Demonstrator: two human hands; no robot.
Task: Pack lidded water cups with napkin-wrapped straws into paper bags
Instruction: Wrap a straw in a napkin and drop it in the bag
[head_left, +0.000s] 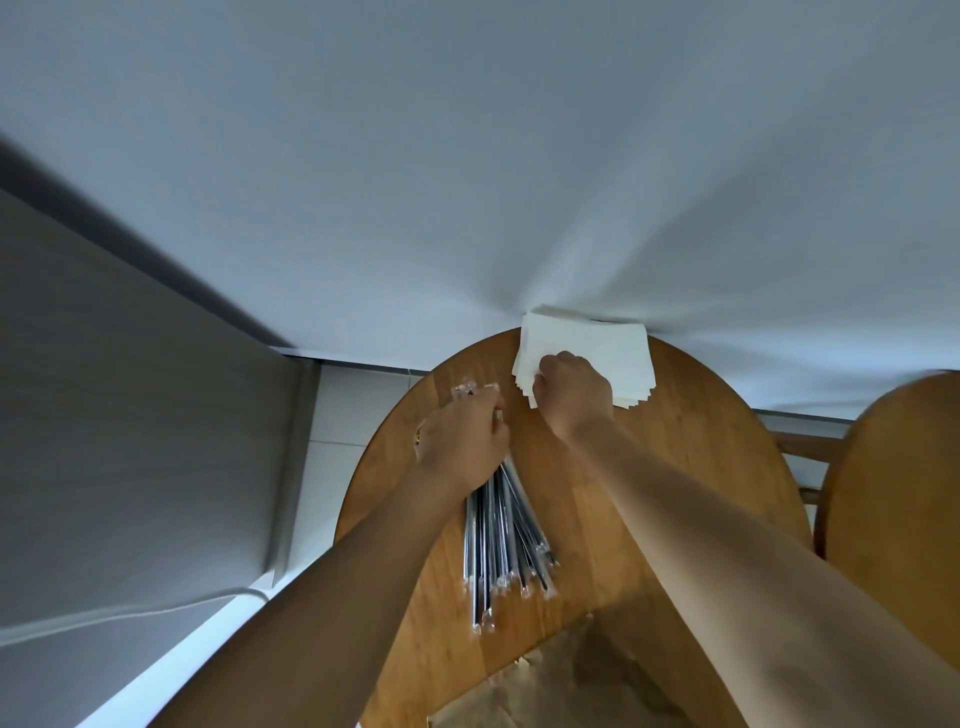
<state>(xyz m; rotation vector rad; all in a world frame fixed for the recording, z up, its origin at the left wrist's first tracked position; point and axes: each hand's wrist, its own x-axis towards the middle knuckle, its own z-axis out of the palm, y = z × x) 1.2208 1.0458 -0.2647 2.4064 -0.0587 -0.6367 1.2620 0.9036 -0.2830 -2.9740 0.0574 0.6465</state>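
Bare wood is lying open at the table's (701, 457) centre right. The straw bundle (506, 540) is blocking the lower centre, the napkin stack (608, 353) is occupying the far edge, and probably paper bags (566, 686) are crowding the bottom.

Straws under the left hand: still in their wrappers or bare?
Wrapped. The straws lie in a loose pile on the table, each in a clear sleeve with a crimped end. The left hand grips one.

Smooth varnished wood table (675, 467), matt white paper napkins (613, 353), glossy clear-plastic-wrapped straws (501, 540), brown paper bag (571, 686)
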